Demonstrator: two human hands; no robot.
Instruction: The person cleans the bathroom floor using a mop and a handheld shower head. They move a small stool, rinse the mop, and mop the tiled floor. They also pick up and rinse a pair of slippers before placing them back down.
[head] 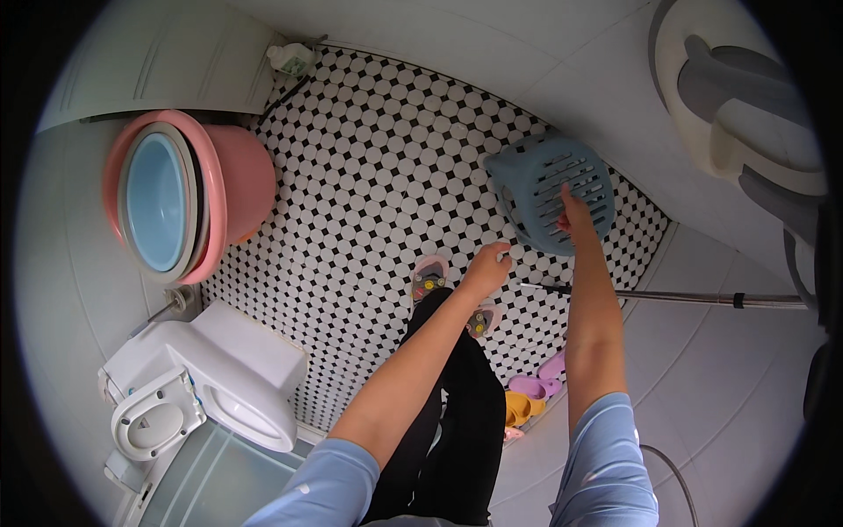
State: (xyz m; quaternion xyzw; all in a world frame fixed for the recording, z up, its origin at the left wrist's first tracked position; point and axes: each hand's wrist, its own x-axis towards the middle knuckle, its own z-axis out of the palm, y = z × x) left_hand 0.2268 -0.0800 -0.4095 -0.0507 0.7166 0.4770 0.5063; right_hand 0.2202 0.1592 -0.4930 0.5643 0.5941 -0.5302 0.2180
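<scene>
A blue plastic stool (527, 168) with a slotted top is by the wall at right. Over its slats is my right hand (575, 214), one finger stretched out and the others curled; whether it grips a slat is hidden. Lower and to the left, my left hand (489, 267) hovers above the tiled floor (395, 165), beside the stool and apart from it. Its fingers are loosely bent, with a gap at the thumb and nothing visible between them.
Nested basins (155, 201) sit in a pink tub (247, 168) at left, above a white toilet (247, 402). A metal pole (685, 298) reaches in beneath my right forearm. Slippers (527, 388) line the lower wall; a white bottle (291, 59) stands in the far corner.
</scene>
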